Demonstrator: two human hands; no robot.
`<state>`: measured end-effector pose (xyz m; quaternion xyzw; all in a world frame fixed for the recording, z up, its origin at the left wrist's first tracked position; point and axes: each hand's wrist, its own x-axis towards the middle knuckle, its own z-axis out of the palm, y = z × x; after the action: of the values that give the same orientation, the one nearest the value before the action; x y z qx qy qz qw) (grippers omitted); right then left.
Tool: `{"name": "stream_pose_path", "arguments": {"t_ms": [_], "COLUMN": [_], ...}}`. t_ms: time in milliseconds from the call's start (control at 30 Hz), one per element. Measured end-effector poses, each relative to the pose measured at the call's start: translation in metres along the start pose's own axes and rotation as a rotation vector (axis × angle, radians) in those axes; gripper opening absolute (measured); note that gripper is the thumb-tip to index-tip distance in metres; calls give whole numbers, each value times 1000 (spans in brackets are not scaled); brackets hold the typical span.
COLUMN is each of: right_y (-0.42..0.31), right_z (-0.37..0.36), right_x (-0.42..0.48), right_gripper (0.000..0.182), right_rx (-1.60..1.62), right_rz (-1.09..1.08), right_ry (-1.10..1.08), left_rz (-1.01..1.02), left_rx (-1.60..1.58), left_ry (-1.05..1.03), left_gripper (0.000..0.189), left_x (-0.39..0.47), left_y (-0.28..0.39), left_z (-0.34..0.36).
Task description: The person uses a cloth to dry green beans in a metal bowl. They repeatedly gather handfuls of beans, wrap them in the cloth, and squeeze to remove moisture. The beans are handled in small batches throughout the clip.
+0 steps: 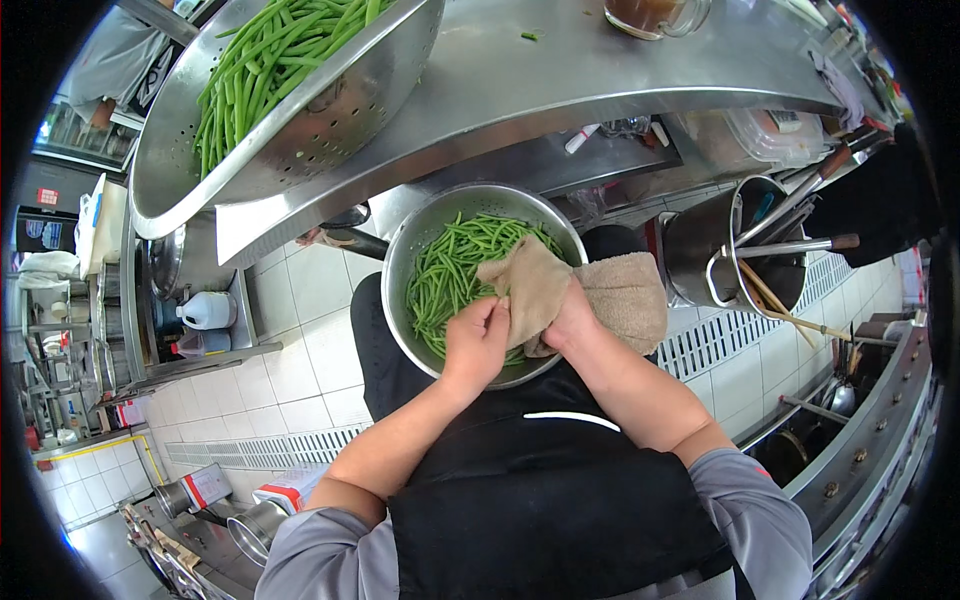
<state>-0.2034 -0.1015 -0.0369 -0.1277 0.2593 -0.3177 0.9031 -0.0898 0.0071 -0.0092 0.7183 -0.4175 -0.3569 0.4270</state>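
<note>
A steel colander (395, 300) rests on my lap, holding cut green beans (442, 277). Over its right side, a beige towel (534, 281) is bunched in my right hand (574, 319), and its other end hangs over the rim. My left hand (478, 337) is above the beans, thumb and forefinger pinched on the towel's near edge. Whether a bean is also between those fingers is hidden. A larger perforated colander (322, 124) with long green beans (277, 67) stands on the steel counter at upper left.
The steel counter (510, 82) carries a glass mug (652, 16) of brown liquid and a green bean scrap (529, 35). To my right stands a steel pot (697, 255) of long-handled utensils. A stove (862, 435) is at lower right, a shelf with a plastic jug (208, 310) at left. Another person (112, 60) stands at upper left.
</note>
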Motion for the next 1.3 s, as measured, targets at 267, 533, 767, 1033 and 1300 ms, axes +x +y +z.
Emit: {"name": "stream_pose_path", "arguments": {"t_ms": [267, 533, 767, 1033, 1300], "right_y": [2, 4, 1, 4, 0], "right_z": [9, -3, 5, 3, 0], "right_x": [-10, -9, -11, -10, -11], "right_gripper": [30, 25, 24, 24, 26], "right_rx": [-82, -124, -215, -298, -73], "right_rz": [144, 150, 235, 242, 270], "right_ry": [-67, -26, -141, -127, -67], "left_rz": [-20, -26, 52, 5, 31], "left_rx": [-108, -86, -103, -297, -599], "left_ry": [100, 95, 4, 223, -29], "left_gripper": [25, 18, 18, 21, 20], "left_x": [4, 14, 42, 46, 51], "left_y": [-6, 8, 18, 18, -1], "left_z": [-7, -30, -44, -42, -62]}}
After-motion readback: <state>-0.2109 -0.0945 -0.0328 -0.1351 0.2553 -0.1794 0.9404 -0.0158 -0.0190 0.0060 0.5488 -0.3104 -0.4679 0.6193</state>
